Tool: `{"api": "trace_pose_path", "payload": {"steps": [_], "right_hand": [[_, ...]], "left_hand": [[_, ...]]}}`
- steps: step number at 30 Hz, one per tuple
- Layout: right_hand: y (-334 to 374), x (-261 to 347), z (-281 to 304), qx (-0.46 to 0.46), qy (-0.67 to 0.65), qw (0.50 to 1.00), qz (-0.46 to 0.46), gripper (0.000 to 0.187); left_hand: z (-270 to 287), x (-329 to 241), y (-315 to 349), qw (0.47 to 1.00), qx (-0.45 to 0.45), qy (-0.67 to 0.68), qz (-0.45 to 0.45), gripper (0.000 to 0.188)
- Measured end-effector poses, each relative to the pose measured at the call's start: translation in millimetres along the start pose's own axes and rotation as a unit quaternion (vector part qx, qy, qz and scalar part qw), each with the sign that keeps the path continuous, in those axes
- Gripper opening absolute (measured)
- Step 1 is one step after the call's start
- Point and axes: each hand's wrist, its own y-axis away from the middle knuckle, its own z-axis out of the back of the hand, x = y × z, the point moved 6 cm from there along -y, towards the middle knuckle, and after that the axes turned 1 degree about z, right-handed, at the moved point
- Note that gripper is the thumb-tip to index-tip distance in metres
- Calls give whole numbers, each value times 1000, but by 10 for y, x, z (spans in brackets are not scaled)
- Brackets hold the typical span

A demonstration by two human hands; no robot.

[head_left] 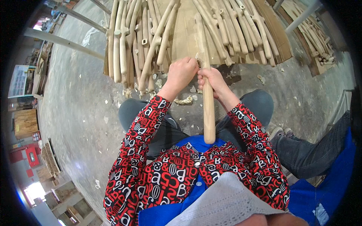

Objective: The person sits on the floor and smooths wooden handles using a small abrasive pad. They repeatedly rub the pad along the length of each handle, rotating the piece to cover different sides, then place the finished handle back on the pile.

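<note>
From here I count one long, pale, round-ended wooden stick (209, 109) in hand, slanting from the person's lap over a brown cardboard sheet (184, 35), between two bunches of pale wooden handles, left (122, 52) and right (241, 41), too overlapped to number. The right hand (213, 82) wraps the stick; the left hand (183, 71) curls beside it, contents hidden from me

Pale wdn pole (209, 109), rnd near end

Two grips (183, 71) (213, 80) — one held stick (209, 107)
</note>
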Motion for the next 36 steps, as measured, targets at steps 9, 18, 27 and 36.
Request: {"api": "trace_pose_path", "payload": {"steps": [9,18,27,36], "right_hand": [[5,32,-22,2,17,1000,25,9],[63,58,-123,289,-350,886,-96,24],[95,40,-201,269,-262,923,-82,18],[-12,41,-111,130,-84,988,9,13]], "left_hand": [[40,24,-61,999,-10,30,-1,12],[487,618,-135,977,-128,134,102,9],[472,33,-31,983,-101,147,-38,18],[322,-29,-27,992,-94,56,-56,12]]}}
